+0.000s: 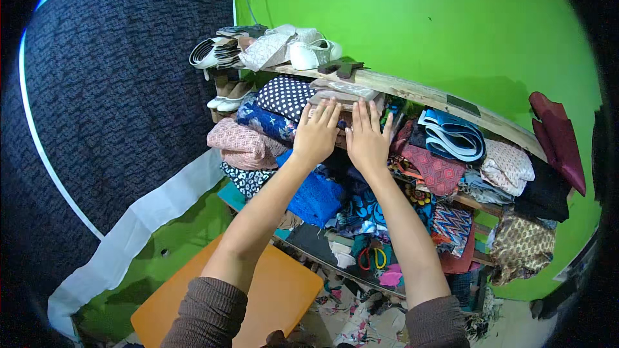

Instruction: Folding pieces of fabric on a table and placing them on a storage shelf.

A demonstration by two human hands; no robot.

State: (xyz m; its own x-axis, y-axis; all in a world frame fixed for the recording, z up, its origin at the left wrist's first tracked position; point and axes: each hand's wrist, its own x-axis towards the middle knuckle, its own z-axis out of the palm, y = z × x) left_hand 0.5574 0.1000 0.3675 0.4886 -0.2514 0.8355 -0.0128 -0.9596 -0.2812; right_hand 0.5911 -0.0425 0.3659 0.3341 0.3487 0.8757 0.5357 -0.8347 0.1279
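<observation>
Both my arms reach forward to a stack of folded beige cloth (342, 87) on the shelf. My left hand (317, 134) is palm down with fingers apart, its fingertips at the stack's lower front. Beside it, my right hand (367, 142) lies in the same way, fingers stretched and spread. Neither holds anything; whether the palms press on the cloth is hidden. Left of the stack are a black polka-dot cloth (284, 95) and a blue floral cloth (263, 120). Below my left hand sits a bright blue textured cloth (317, 198).
A wooden shelf board (412, 92) runs above, carrying white shoes (309, 55) and rolled material (205, 55). Rolled blue material (454, 135) and patterned fabrics fill the right side. An orange tabletop (271, 283) stands below my arms. Scraps (354, 322) litter the floor.
</observation>
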